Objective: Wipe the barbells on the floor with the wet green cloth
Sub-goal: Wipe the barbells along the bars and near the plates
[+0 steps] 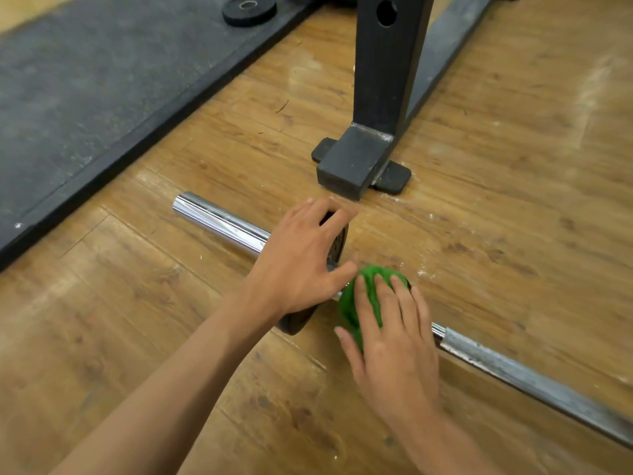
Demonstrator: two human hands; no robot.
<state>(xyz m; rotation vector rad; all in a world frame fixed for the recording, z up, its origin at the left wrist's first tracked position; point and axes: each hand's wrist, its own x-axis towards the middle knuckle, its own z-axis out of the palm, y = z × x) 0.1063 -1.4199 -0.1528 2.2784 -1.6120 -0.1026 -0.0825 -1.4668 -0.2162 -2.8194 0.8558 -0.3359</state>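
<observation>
Green cloth, bunched into a wad, on the barbell just right of the dark weight plate, touching or nearly touching the plate's inner face. Over the wad, the right hand: fingers nearly straight and slightly spread across the top, thumb along the near left edge, pressing down rather than pinching. On the plate's upper rim, the left hand: fingers splayed wide, thumb stretched toward the cloth, apparently steadying the bar against rolling. Flat on the wooden floor, the bar itself, running from a bright chrome sleeve at upper left to a dull grey shaft leaving the frame at lower right. Beyond it, near but apart, the black foot of a rack upright; farther left a dark rubber mat with a small loose plate on it; white specks of dust scattered on the boards by the cloth. By the look of things, mid-wipe, at the stretch of shaft beside the plate. Impossible to tell from shine alone which parts are already cleaned: sleeve glossy, long shaft matt and streaked, so probably most of that length left to do. Only one barbell in view, though the task names several; likely more to find outside the frame.
</observation>
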